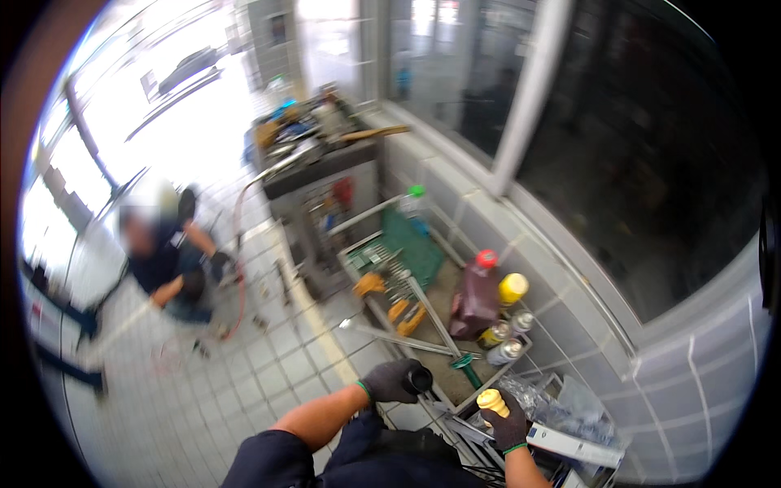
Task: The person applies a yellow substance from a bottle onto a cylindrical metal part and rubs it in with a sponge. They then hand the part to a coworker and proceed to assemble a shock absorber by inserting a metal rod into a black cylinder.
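The right hand (511, 426) grips a ribbed yellow cylinder (492, 401) at its left edge, long axis slanting up-left; the left hand (390, 382) clasps a round black part (420, 379) at its right.

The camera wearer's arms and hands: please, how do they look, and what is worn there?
The left hand and right hand wear dark grey gloves with a thin green edge at the wrist. The left forearm is bare below a dark navy short sleeve; no right sleeve shows.

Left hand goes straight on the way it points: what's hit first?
Probably the green handle just to its right; depth is unclear, so the left hand might pass above it.
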A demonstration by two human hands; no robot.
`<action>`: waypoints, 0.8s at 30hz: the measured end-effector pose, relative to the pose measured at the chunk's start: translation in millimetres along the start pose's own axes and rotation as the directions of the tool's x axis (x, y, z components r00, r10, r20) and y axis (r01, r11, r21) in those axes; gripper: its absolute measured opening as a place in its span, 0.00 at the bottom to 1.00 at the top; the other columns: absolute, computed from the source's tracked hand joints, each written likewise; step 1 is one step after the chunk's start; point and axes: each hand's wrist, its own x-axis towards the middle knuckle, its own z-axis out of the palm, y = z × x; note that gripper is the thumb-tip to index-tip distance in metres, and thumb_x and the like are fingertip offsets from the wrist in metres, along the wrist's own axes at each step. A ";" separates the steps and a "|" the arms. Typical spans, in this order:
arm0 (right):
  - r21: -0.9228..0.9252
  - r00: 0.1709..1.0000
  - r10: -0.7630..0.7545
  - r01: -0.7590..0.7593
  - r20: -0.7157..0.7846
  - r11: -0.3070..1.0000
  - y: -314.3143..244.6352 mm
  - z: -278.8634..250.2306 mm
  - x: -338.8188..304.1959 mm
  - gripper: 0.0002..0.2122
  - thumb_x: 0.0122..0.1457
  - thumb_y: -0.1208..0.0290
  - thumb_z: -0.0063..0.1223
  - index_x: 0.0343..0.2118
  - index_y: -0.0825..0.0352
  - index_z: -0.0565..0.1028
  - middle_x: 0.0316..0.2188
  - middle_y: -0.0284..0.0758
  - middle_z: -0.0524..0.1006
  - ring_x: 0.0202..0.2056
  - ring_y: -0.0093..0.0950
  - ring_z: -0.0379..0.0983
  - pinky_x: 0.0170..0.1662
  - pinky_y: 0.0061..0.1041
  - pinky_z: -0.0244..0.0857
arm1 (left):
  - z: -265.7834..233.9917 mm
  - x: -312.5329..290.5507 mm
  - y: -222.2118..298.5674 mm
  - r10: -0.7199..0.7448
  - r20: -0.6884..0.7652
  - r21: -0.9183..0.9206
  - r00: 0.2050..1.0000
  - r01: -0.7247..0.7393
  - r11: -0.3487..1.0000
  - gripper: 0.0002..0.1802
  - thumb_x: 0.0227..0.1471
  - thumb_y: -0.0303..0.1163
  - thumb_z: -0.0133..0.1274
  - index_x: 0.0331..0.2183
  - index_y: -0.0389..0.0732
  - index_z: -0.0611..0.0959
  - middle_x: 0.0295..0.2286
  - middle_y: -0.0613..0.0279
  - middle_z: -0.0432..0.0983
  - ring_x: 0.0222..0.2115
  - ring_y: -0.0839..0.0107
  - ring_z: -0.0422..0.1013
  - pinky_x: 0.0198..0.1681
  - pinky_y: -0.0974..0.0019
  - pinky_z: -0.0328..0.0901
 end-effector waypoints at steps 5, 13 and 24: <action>-0.031 0.986 0.099 -0.096 0.137 0.995 45.2 -37.1 -22.1 0.32 0.50 0.77 0.76 0.61 0.70 0.76 0.50 0.36 0.83 0.49 0.29 0.82 0.53 0.31 0.78 | 55.8 -211.6 -72.3 -0.619 -0.171 -0.126 0.766 0.607 0.785 0.52 0.35 0.53 0.79 0.60 0.42 0.80 0.54 0.47 0.83 0.55 0.50 0.80 0.60 0.51 0.74; -0.116 0.969 -0.011 0.041 0.247 0.992 21.5 -34.9 -33.7 0.30 0.53 0.78 0.71 0.62 0.71 0.75 0.52 0.36 0.82 0.50 0.29 0.81 0.55 0.30 0.77 | 215.0 -527.3 -85.0 -1.000 0.008 -0.469 0.029 0.883 0.022 0.54 0.31 0.56 0.79 0.59 0.41 0.82 0.52 0.47 0.85 0.53 0.51 0.82 0.58 0.51 0.76; -0.356 0.813 0.007 0.247 0.582 0.901 38.5 167.5 -137.1 0.31 0.57 0.68 0.74 0.63 0.71 0.76 0.52 0.37 0.83 0.50 0.30 0.81 0.55 0.32 0.76 | 267.3 -706.5 -57.8 -0.995 -0.101 -0.696 0.005 0.714 0.074 0.56 0.31 0.59 0.78 0.61 0.43 0.80 0.53 0.47 0.84 0.54 0.49 0.81 0.59 0.50 0.74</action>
